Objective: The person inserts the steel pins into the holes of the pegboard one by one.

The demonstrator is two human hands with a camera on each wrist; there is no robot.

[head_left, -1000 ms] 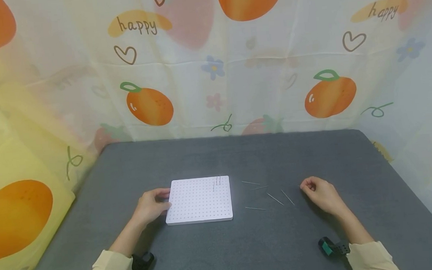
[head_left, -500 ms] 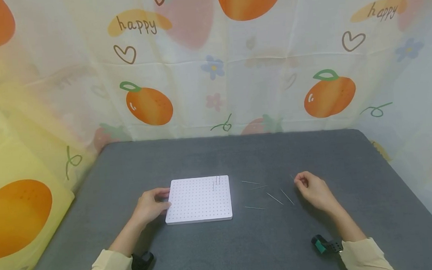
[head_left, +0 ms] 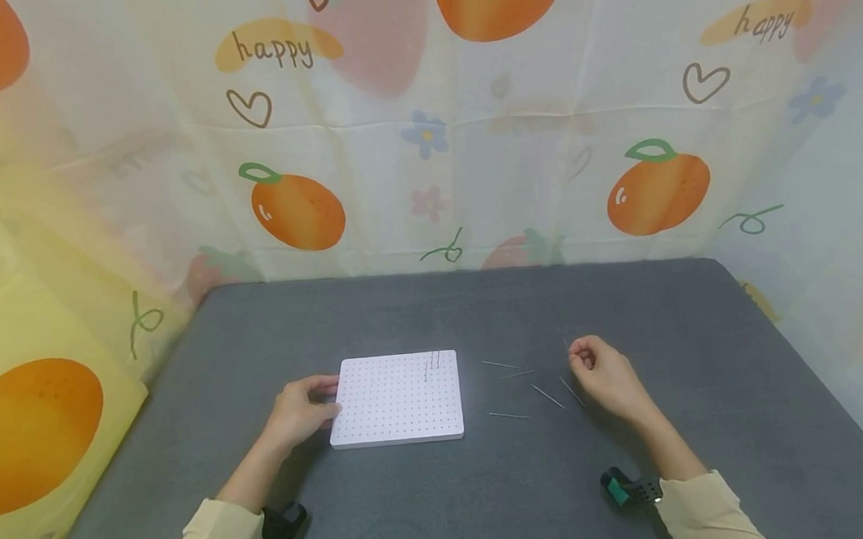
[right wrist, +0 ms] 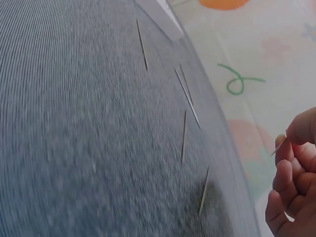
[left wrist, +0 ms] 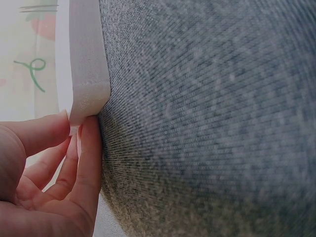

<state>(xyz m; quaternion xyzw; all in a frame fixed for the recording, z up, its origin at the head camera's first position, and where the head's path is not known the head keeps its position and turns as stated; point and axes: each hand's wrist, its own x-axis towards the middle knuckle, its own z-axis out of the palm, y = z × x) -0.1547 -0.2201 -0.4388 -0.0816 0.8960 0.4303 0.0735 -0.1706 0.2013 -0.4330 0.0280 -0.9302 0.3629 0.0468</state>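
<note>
A white board with a grid of small holes [head_left: 392,406] lies flat on the table. My left hand [head_left: 300,411] holds its left edge; in the left wrist view the thumb [left wrist: 42,133] is on its upper face and the fingers are against its side. Three thin metal needles [head_left: 426,372] stand upright near the board's far right corner. Right of the loose needles, my right hand [head_left: 606,374] is raised over the table. It pinches a thin needle [right wrist: 279,146] between thumb and index finger, and the other fingers curl loosely.
Several loose needles [head_left: 549,396] lie scattered on the dark grey table [head_left: 448,502], between the board and my right hand. A fruit-printed cloth [head_left: 515,172] hangs behind the table's far edge. Black straps [head_left: 284,524] are round both wrists.
My right hand has moved left and slightly away from me, carrying the needle closer to the loose needles. The left hand and the board have stayed in place.
</note>
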